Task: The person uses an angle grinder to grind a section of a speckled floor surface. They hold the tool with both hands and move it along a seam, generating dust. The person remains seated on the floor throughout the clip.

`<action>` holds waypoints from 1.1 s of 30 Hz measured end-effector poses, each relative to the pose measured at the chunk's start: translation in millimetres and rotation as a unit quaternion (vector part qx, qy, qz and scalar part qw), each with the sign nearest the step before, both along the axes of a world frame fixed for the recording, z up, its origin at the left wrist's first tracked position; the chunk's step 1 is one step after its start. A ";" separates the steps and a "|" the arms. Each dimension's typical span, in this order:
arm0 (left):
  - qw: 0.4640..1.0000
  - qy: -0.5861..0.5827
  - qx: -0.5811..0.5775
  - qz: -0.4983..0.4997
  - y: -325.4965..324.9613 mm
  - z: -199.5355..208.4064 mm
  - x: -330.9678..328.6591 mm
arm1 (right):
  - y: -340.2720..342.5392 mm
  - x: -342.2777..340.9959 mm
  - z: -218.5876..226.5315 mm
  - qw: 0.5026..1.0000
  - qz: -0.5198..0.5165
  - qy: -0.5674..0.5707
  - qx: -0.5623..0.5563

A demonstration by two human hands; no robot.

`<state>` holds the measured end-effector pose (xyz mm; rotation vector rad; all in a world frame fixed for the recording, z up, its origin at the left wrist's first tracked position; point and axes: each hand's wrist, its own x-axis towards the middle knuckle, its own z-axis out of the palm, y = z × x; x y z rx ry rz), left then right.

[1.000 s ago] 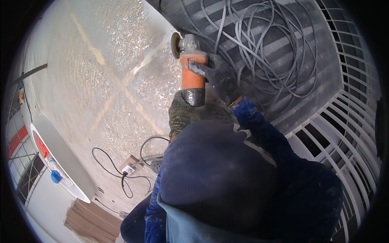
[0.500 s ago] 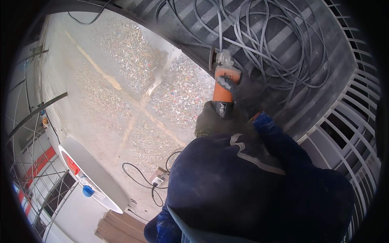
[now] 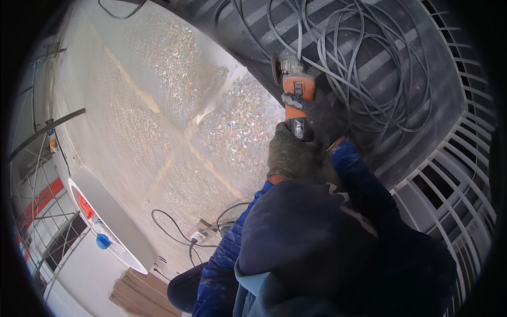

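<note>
An orange angle grinder [image 3: 299, 90] points away from me, its disc [image 3: 276, 68] standing on edge at the left of the metal head. Round the dark rear end of its body, my gloved left hand [image 3: 290, 153] is closed. My gloved right hand [image 3: 328, 115] wraps the grinder's body from the right, with fingers across the orange casing. The disc is close to the edge between a pale speckled surface [image 3: 237, 124] and a dark striped surface [image 3: 264, 29]; I cannot tell whether it touches. Both forearms wear dusty blue sleeves.
Grey cable [image 3: 359, 68] lies in loose loops beyond my right hand. White curved slats [image 3: 465, 142] border the right side. At lower left are a white basin [image 3: 113, 222] holding a blue-capped bottle, a power plug [image 3: 196, 236] with black cord, brown cardboard [image 3: 142, 293] and a wire rack [image 3: 39, 206].
My left hand and wrist have moved right and show more clearly, and my left forearm has come into view. The grinder appears slightly higher and tilted; the whole view has shifted a little.
</note>
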<state>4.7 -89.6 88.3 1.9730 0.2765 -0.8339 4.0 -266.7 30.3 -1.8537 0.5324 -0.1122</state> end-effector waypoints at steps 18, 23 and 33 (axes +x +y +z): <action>0.999 0.026 -0.038 0.025 -78.0 -11.7 21.5 | -71.9 48.3 -22.9 0.862 0.438 -0.043 -0.250; 1.000 0.002 -0.019 0.022 -82.0 -13.1 20.7 | -69.4 56.7 -13.2 0.853 0.459 -0.069 -0.240; 0.998 0.034 -0.014 0.041 -80.6 -8.7 17.5 | -59.6 66.7 -13.4 0.876 0.459 -0.070 -0.131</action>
